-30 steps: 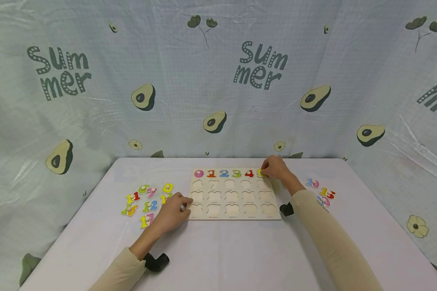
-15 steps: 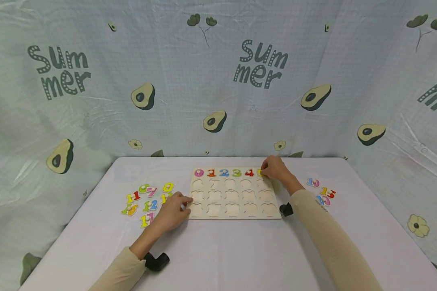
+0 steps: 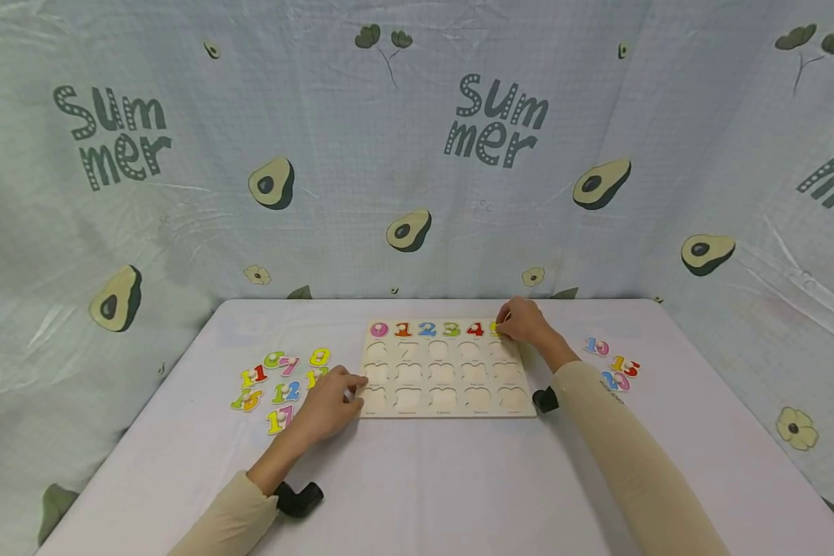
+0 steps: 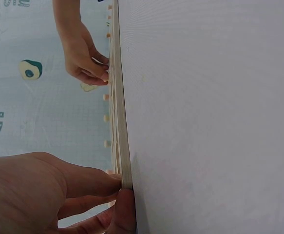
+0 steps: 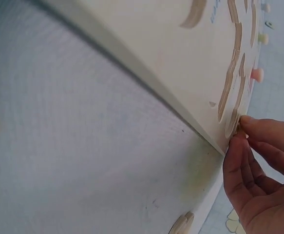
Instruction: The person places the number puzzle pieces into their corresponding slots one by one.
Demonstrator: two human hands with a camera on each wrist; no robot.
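A wooden number puzzle board [image 3: 427, 415] lies flat on the table. Along its back row sit a pink 0 [image 3: 378, 330], an orange 1 [image 3: 403, 330], a blue 2 [image 3: 427, 330], a green 3 [image 3: 452, 329] and a red 4 [image 3: 476, 330]; the recesses in front are bare. My left hand [image 3: 330, 401] holds the board's left edge between thumb and fingers, as the left wrist view shows. At the back right corner, my right hand [image 3: 526, 323] pinches the yellow 5 piece [image 3: 495, 330] between thumb and fingers. Most of that piece is hidden by the fingers.
Loose number pieces lie left of the board, among them an 11 [image 3: 253, 376], a 12 [image 3: 286, 392], a 17 [image 3: 280, 420] and a yellow 0 [image 3: 320, 357]. On the right are a 10 [image 3: 596, 347], a 15 [image 3: 625, 366] and a 20 [image 3: 615, 381], close to my right forearm.
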